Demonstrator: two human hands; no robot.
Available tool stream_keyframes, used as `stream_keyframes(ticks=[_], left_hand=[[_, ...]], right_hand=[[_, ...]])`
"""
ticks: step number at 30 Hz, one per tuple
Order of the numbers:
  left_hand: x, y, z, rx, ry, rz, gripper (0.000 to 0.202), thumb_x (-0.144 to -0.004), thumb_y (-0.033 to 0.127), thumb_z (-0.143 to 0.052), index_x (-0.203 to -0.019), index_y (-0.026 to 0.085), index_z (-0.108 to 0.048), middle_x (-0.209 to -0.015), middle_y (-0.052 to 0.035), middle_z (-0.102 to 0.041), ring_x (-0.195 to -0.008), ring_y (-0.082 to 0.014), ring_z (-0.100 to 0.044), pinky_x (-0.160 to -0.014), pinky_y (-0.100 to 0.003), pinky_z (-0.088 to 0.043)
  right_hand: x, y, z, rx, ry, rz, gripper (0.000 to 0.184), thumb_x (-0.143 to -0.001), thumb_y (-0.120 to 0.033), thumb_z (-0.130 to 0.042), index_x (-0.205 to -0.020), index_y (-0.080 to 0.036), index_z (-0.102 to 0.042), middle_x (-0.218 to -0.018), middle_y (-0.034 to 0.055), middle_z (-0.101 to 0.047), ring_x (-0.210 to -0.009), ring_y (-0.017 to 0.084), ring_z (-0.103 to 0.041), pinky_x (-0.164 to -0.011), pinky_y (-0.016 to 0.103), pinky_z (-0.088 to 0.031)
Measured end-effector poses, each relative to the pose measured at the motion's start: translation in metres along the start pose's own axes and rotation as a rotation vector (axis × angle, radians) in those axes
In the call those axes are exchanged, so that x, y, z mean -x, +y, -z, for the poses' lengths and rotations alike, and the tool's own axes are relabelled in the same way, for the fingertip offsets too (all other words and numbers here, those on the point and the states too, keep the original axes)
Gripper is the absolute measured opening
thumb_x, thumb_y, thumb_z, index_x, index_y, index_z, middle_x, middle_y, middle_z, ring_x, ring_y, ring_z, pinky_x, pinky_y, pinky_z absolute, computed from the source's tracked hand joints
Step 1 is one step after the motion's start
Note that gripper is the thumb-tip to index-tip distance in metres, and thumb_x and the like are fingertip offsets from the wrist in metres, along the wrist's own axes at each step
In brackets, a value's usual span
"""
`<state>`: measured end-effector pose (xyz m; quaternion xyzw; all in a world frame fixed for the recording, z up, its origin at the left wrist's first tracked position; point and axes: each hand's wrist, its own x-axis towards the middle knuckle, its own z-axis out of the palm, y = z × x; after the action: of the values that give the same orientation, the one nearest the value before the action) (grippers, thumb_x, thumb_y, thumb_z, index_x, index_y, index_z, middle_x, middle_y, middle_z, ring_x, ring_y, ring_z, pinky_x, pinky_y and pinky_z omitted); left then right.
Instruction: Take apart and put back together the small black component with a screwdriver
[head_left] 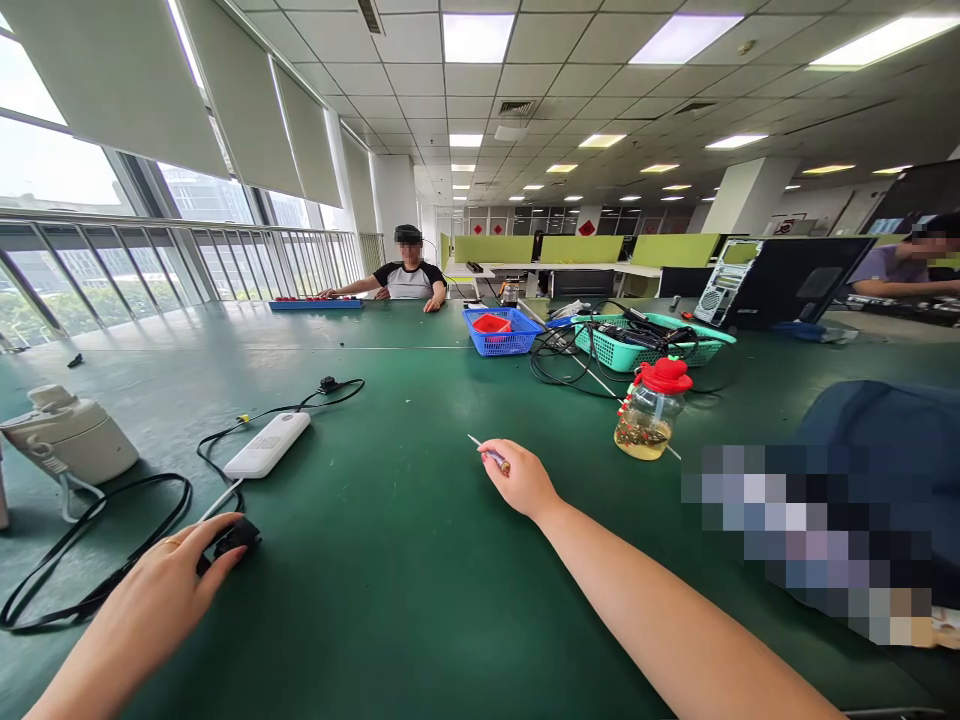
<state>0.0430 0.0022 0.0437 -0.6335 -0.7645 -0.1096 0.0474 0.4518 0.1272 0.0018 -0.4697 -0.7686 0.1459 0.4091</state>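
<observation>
My left hand (161, 590) rests near the table's front left, its fingers closed around a small black plug (231, 538) at the end of a black cable (90, 560). My right hand (521, 480) reaches out over the middle of the green table (390, 560) and pinches a thin tool with a silver tip (484, 450), pointing left and away. A white power bank (268, 444) lies just beyond the left hand, with a white lead running toward the plug.
A white camera-like device (67, 435) sits at far left. A glass jar with a red lid (651, 410) stands right of centre. Blue basket (501, 332) and teal basket (645, 345) with cables lie farther back. A person sits at the far end; another is at right.
</observation>
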Motion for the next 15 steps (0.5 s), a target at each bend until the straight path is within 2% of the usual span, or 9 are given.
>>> stream_keyframes(ticks=[3,7,11,15], left_hand=[[0.002,0.013,0.005,-0.09,0.025,0.068,0.063,-0.083,0.056,-0.03,-0.123,0.017,-0.058,-0.115,-0.0142,-0.069,-0.099,-0.0317,-0.066,-0.084,-0.042,-0.052],[0.001,0.024,0.005,-0.193,0.042,0.075,0.06,-0.087,0.053,-0.029,-0.122,0.015,-0.059,-0.113,-0.015,-0.07,-0.096,-0.0297,-0.068,-0.085,-0.038,-0.051],[-0.003,0.026,-0.004,-0.281,0.025,0.04,0.058,-0.09,0.048,-0.028,-0.123,0.009,-0.057,-0.107,-0.0168,-0.071,-0.095,-0.031,-0.067,-0.088,-0.039,-0.048],[-0.003,0.023,-0.011,-0.369,0.022,0.061,0.055,-0.092,0.043,-0.024,-0.123,0.011,-0.057,-0.097,-0.0127,-0.074,-0.088,-0.0274,-0.068,-0.083,-0.034,-0.048]], right_hand=[[-0.001,0.001,-0.001,-0.005,-0.002,0.003,0.022,-0.09,-0.03,-0.046,-0.098,-0.026,-0.066,-0.095,0.0027,-0.07,-0.078,0.018,-0.065,-0.071,0.03,-0.05],[-0.001,0.001,-0.002,-0.006,-0.005,-0.001,0.022,-0.09,-0.03,-0.046,-0.097,-0.025,-0.066,-0.094,0.0026,-0.07,-0.073,0.017,-0.064,-0.068,0.029,-0.049],[-0.001,0.002,-0.002,-0.003,0.0,0.008,0.022,-0.09,-0.03,-0.046,-0.097,-0.025,-0.066,-0.093,0.0025,-0.07,-0.074,0.017,-0.064,-0.068,0.028,-0.049],[-0.001,0.002,-0.001,-0.015,0.008,0.015,0.021,-0.089,-0.03,-0.047,-0.096,-0.025,-0.066,-0.092,0.0024,-0.07,-0.072,0.017,-0.063,-0.065,0.028,-0.049]])
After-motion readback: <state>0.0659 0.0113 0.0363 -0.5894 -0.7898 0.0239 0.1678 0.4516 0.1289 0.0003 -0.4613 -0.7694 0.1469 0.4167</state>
